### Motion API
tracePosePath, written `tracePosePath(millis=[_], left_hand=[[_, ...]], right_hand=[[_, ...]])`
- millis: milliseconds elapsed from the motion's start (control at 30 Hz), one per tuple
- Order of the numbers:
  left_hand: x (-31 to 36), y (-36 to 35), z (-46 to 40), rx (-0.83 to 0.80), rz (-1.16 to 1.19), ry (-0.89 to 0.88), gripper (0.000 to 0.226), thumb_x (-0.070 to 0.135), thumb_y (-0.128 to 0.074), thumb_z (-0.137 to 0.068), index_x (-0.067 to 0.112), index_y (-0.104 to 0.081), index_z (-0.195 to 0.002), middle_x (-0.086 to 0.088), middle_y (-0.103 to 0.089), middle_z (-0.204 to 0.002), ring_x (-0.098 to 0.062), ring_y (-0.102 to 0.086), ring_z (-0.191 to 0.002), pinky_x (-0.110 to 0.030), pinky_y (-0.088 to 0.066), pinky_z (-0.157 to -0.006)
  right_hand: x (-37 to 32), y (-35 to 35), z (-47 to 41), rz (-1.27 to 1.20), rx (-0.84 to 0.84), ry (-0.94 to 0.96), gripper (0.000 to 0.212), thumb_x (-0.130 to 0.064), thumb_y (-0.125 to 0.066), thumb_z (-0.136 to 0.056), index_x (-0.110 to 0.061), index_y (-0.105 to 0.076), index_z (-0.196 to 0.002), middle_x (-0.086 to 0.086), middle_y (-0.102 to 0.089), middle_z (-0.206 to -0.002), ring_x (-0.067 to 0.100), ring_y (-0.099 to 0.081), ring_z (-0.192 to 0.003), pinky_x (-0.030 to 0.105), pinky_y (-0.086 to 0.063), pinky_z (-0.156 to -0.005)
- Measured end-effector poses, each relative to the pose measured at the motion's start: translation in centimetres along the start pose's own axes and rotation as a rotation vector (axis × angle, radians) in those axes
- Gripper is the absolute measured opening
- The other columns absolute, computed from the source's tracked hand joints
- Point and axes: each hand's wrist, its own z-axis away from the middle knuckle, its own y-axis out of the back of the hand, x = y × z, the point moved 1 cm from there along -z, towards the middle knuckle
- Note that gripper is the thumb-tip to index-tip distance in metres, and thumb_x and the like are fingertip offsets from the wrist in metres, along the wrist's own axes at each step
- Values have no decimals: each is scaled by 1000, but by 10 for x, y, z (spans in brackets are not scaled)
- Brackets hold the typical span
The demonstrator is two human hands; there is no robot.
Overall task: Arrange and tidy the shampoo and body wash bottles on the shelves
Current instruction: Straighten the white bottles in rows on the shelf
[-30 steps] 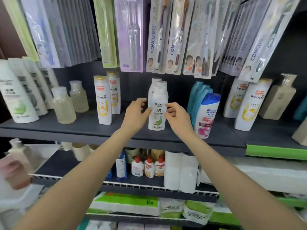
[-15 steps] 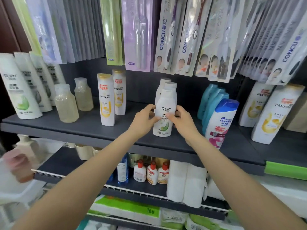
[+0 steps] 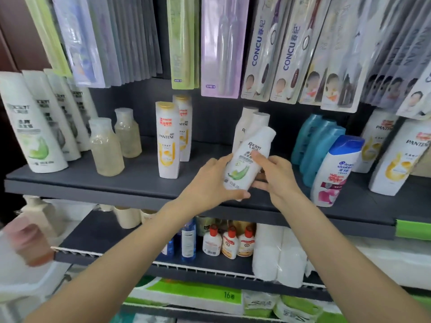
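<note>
White Rocien bottle is held tilted above the shelf front, left hand and right hand both in grip on it; next, likely upright re-seating before its row-mates.

The top shelf held three small white Rejoice bottles, four teal Head & Shoulders bottles, two clear bottles and four Pantene bottles.

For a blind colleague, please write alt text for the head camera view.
Both hands, left and right, hold a tilted white Rejoice bottle over a dark shelf, in front of two matching bottles. Pantene bottles stand left, blue-capped ones right.
</note>
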Motion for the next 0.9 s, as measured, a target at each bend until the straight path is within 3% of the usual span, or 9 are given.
tracePosePath(millis=[67,133,233,300,467,533,633,767,900], left_hand=[[-5,12,5,-5,-58,-33,82,38,-79,-68,25,-36,-137,3,-44,-113,-7,-42,-99,-18,-34,-76],[-12,25,8,64,-68,-117,68,31,-76,-72,23,-44,-131,4,-51,-111,-9,-46,-101,-21,-37,-76],[-23,47,18,133,138,-127,51,20,-72,-77,20,-54,-125,13,-56,-105,1,-53,-94,-10,-44,-76],[-33,59,24,85,318,-58,46,19,-71,-80,18,-56,-124,14,-60,-108,7,-56,-91,-5,-45,-78],[-45,71,39,-145,760,123,14,16,-53,-93,17,-64,-102,-9,-67,-100,-14,-68,-82,-25,-58,-73],[-44,79,39,-163,878,200,16,22,-49,-95,15,-64,-96,-13,-68,-96,-19,-69,-78,-24,-58,-69],[-43,92,36,-180,1036,305,24,33,-45,-96,16,-61,-99,-14,-71,-92,-25,-70,-77,-27,-59,-69],[-42,99,34,-288,1121,412,39,42,-43,-95,8,-59,-107,-28,-66,-106,-36,-69,-88,-33,-60,-68],[-43,96,36,-418,1188,510,45,43,-41,-96,4,-59,-109,-32,-63,-106,-36,-69,-86,-33,-60,-65]], right_hand=[[0,-15,6,-45,38,-5,17,-24,-65,-89,-9,-58,-89,8,-69,-94,19,-70,-82,30,-58,-58],[-1,-28,13,-119,32,-20,15,-23,-61,-92,-10,-60,-98,8,-69,-95,18,-70,-83,31,-59,-63],[-3,-40,23,-244,-31,-18,29,-23,-57,-94,-8,-58,-118,11,-69,-105,20,-71,-88,34,-59,-74],[-3,-46,30,-319,-101,-6,35,-26,-55,-95,-9,-54,-125,11,-67,-113,20,-70,-96,33,-58,-76],[-1,-63,43,-380,-133,32,62,-33,-60,-82,-4,-45,-134,18,-56,-130,28,-62,-111,38,-58,-77],[-3,-67,47,-356,-110,54,65,-32,-62,-79,-4,-45,-135,18,-56,-129,30,-63,-111,40,-58,-78],[-6,-67,48,-294,-80,92,52,-28,-61,-85,-5,-49,-130,13,-63,-119,25,-65,-106,39,-58,-75],[-14,-68,47,-183,58,119,31,-27,-61,-90,-9,-59,-114,7,-69,-104,19,-68,-98,37,-60,-68],[-20,-67,48,-95,132,127,23,-30,-65,-87,-13,-62,-102,5,-71,-98,15,-70,-87,29,-57,-58]])
